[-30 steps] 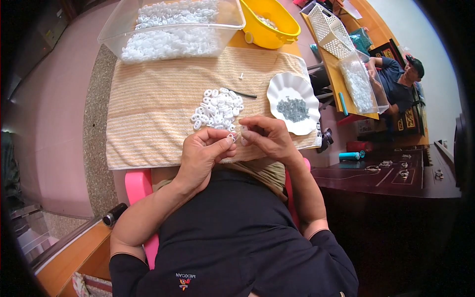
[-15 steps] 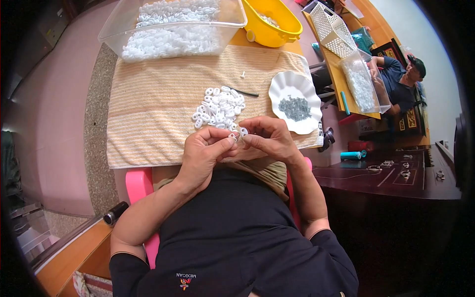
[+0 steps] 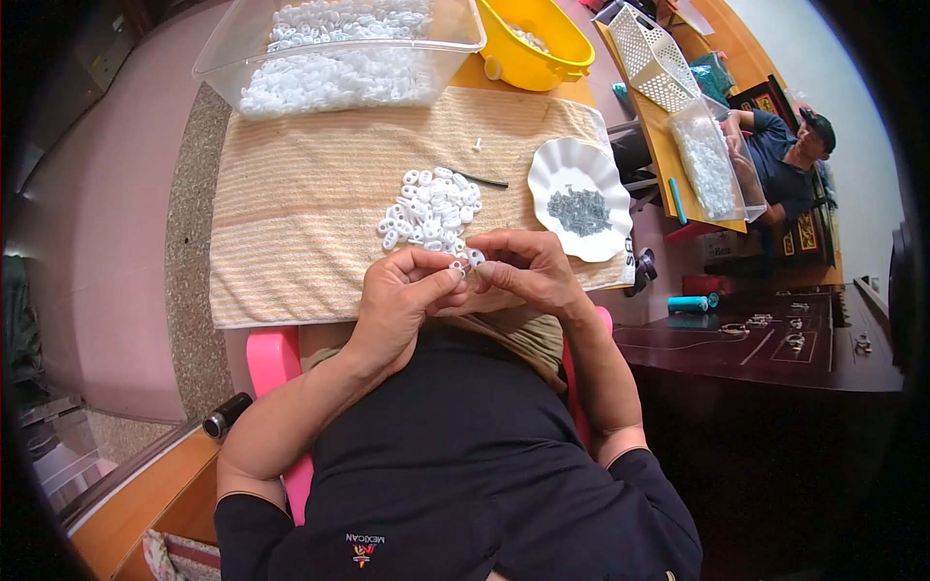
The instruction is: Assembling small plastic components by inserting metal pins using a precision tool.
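Observation:
Close together at the towel's near edge, both my hands are in a pinch. My left hand (image 3: 405,298) grips a small white ring-like piece (image 3: 456,266) between thumb and forefinger. A white oval plastic piece with holes (image 3: 475,258) is pinched by my right hand (image 3: 528,271), almost touching the other piece. Just beyond my fingers lies a loose pile of white two-hole oval pieces (image 3: 431,208). To the right, a white scalloped dish (image 3: 545,172) holds many small grey metal-looking parts (image 3: 579,210). A thin dark rod (image 3: 481,180) lies beside the pile.
Everything rests on a striped towel (image 3: 291,213). At the back stand a clear bin (image 3: 334,58) of white pieces and a yellow tub (image 3: 542,68). A person (image 3: 780,160) sits at another table on the right beside a second clear bin (image 3: 704,165). A tiny white part (image 3: 477,145) lies farther back.
The right hand's white piece has turned slightly and sits a touch closer to the left hand's piece. Otherwise both hands keep their places.

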{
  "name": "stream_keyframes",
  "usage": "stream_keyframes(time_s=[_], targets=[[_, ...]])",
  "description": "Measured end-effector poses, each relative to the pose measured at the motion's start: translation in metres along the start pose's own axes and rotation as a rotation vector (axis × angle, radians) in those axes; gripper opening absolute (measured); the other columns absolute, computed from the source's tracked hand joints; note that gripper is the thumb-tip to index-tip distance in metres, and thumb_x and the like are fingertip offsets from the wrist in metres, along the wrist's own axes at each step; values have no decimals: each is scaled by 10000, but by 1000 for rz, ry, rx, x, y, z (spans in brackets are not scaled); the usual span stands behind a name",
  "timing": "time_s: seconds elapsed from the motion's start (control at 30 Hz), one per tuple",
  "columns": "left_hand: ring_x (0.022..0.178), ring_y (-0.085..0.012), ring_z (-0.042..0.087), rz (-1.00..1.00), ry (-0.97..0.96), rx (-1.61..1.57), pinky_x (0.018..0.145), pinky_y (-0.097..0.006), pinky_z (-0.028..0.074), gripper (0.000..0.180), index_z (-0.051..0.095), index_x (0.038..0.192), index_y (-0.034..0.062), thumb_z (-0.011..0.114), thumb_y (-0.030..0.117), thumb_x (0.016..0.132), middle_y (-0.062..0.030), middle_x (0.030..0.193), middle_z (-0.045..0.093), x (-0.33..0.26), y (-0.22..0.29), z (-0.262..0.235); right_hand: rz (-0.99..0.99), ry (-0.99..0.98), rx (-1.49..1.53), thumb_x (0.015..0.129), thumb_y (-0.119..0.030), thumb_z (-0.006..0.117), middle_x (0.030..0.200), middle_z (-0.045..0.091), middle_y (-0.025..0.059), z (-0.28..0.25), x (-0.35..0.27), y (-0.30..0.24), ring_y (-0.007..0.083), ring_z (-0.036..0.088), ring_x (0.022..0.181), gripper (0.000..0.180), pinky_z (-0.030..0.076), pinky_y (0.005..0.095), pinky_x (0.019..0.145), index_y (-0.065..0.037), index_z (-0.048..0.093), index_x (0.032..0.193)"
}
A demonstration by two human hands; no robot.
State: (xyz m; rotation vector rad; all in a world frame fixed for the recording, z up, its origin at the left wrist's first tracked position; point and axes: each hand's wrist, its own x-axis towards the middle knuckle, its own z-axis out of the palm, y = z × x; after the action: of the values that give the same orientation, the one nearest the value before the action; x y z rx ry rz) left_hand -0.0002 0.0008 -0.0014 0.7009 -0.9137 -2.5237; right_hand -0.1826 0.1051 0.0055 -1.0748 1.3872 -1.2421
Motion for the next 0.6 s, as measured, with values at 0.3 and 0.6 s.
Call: stream_keyframes(time_s=[0.3, 0.6], targets=[[736, -125, 649, -13, -8, 13, 695, -234, 553, 130, 595, 991, -39, 620, 29, 884, -112, 879, 669, 0, -1, -2, -4, -25, 15, 900, -19, 619, 971, 656, 93, -2, 0, 2, 131, 652, 802, 306, 541, 243, 716, 69, 580, 1190], [723, -122, 646, -8, -9, 14, 677, -232, 548, 123, 601, 983, -38, 626, 28, 882, -109, 861, 670, -1, -1, 0, -15, -54, -1, 903, -11, 608, 994, 631, 94, -4, -1, 1, 134, 648, 799, 295, 534, 245, 715, 73, 581, 1185]])
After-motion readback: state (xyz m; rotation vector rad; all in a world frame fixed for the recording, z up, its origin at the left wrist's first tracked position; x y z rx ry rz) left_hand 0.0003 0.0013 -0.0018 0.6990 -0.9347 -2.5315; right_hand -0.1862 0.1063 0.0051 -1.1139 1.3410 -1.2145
